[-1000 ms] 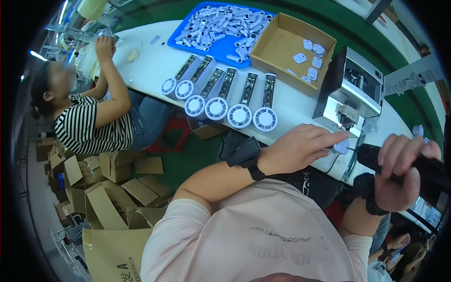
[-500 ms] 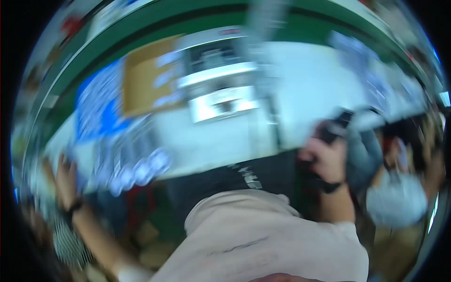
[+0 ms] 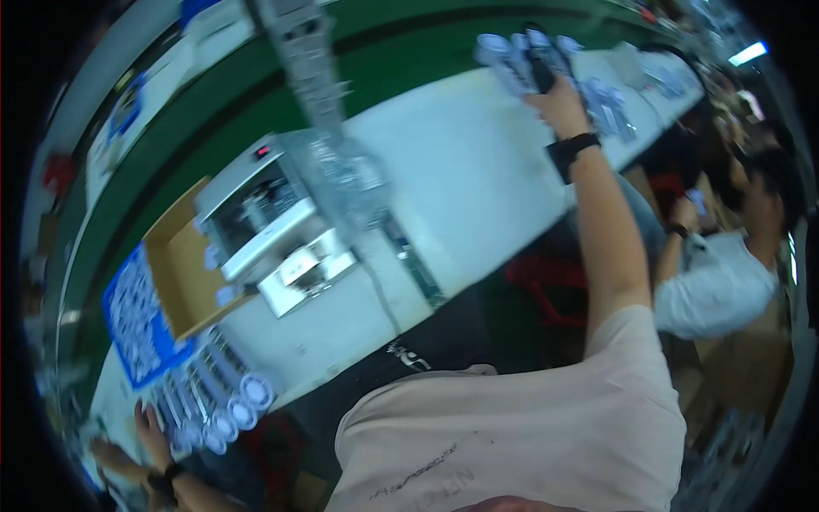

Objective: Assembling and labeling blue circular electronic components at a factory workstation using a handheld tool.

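Note:
My right hand (image 3: 561,107) reaches out to the far right of the table, its fingers closed round a dark elongated thing (image 3: 539,68) whose kind I cannot make out. Several pale, long-handled pieces with round ends (image 3: 503,55) lie right beside it. At the lower left, my left hand (image 3: 153,437) has its fingers apart at the edge of a row of pale long-handled pieces with round white ends (image 3: 223,401). Blur hides whether it touches them. Another hand (image 3: 118,461), apparently a co-worker's, is just left of it.
A silver machine (image 3: 264,226) stands on the white table (image 3: 452,162), beside a cardboard box (image 3: 192,273) and a blue tray (image 3: 128,333) of small pale parts. Clear plastic (image 3: 345,175) lies right of the machine. A co-worker in a white shirt (image 3: 717,290) sits at the right.
The view has turned, so the machine now looks tilted and lies farther left. My right hand has moved from the table's near edge to its far side, still holding the dark thing.

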A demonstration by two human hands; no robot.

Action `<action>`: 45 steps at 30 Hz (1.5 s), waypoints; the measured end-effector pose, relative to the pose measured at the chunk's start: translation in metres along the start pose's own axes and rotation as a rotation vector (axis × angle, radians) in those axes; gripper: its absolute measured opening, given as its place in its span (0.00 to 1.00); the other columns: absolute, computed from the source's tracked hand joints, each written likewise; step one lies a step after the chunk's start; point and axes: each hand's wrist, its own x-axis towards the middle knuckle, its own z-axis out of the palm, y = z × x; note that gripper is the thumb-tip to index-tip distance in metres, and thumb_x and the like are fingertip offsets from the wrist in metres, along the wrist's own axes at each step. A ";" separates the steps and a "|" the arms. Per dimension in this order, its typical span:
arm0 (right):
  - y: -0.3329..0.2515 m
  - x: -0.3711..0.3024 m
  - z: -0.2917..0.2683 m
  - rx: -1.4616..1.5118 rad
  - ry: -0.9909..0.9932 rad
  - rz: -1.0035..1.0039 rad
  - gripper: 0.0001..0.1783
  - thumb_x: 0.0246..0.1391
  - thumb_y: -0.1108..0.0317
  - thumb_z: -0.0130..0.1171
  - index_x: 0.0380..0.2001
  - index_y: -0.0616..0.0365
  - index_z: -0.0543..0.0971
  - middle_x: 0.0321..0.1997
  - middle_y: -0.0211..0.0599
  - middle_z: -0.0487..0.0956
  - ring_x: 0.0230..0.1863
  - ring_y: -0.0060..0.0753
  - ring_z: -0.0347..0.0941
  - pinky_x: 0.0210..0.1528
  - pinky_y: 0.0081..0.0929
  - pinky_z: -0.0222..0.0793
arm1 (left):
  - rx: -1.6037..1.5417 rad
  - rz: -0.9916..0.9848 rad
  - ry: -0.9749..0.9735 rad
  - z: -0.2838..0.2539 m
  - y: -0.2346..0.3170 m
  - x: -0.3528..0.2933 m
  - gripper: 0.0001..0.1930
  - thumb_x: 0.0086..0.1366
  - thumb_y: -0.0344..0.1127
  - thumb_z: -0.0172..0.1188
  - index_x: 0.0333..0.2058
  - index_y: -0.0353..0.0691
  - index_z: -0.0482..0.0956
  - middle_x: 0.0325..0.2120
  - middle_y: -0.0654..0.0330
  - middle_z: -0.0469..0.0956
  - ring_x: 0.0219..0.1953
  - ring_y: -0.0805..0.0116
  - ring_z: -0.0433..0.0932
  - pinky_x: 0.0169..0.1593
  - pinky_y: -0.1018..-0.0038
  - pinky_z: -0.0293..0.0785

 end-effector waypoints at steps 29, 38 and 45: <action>-0.197 -0.252 -0.080 0.647 -0.564 -0.377 0.26 0.45 0.77 0.75 0.49 0.59 0.79 0.45 0.35 0.82 0.41 0.24 0.77 0.47 0.23 0.74 | 0.118 0.705 -0.275 0.189 0.397 0.088 0.17 0.64 0.32 0.61 0.52 0.44 0.83 0.36 0.46 0.85 0.46 0.47 0.84 0.50 0.55 0.79; -0.229 -0.261 0.011 0.911 -0.895 -0.333 0.25 0.46 0.76 0.76 0.50 0.60 0.80 0.46 0.30 0.83 0.42 0.20 0.78 0.46 0.22 0.76 | -1.173 0.274 -0.188 0.125 0.440 -0.104 0.18 0.63 0.17 0.66 0.50 0.35 0.74 0.43 0.51 0.80 0.44 0.61 0.86 0.47 0.75 0.82; -0.247 -0.275 0.012 0.943 -0.969 -0.191 0.25 0.49 0.79 0.73 0.52 0.61 0.81 0.48 0.30 0.84 0.41 0.18 0.77 0.46 0.23 0.76 | -1.030 0.439 -0.008 0.190 0.483 -0.129 0.17 0.57 0.23 0.75 0.42 0.34 0.77 0.46 0.54 0.81 0.47 0.58 0.82 0.50 0.64 0.79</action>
